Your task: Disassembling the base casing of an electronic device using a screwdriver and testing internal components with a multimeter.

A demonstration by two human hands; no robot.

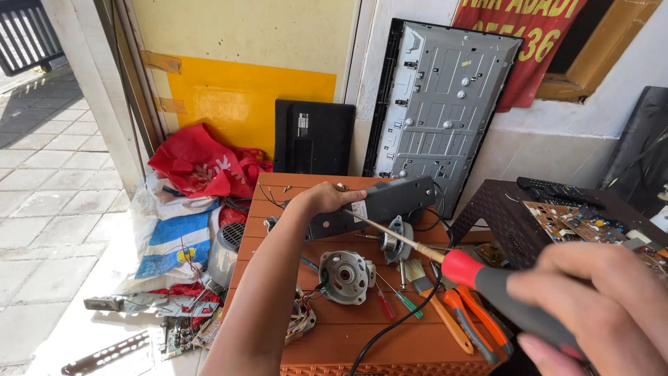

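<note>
My left hand [322, 198] grips a long dark grey plastic housing [390, 202], holding it tilted above the orange table [362, 341]. My right hand [605, 306] holds a screwdriver [480, 275] with a red and grey handle. Its metal shaft reaches toward the housing, and the tip sits near my left fingers. Under the housing a small electric motor [346, 276] lies on the table with wires attached.
On the table lie a paintbrush [421, 275], orange pliers [470, 313] and small screwdrivers [400, 296]. A dark side table [501, 209] at right carries a circuit board [591, 223] and remote control [557, 188]. Flat-screen panels [445, 97] lean on the wall. Bags [202, 167] and scrap parts clutter the floor at left.
</note>
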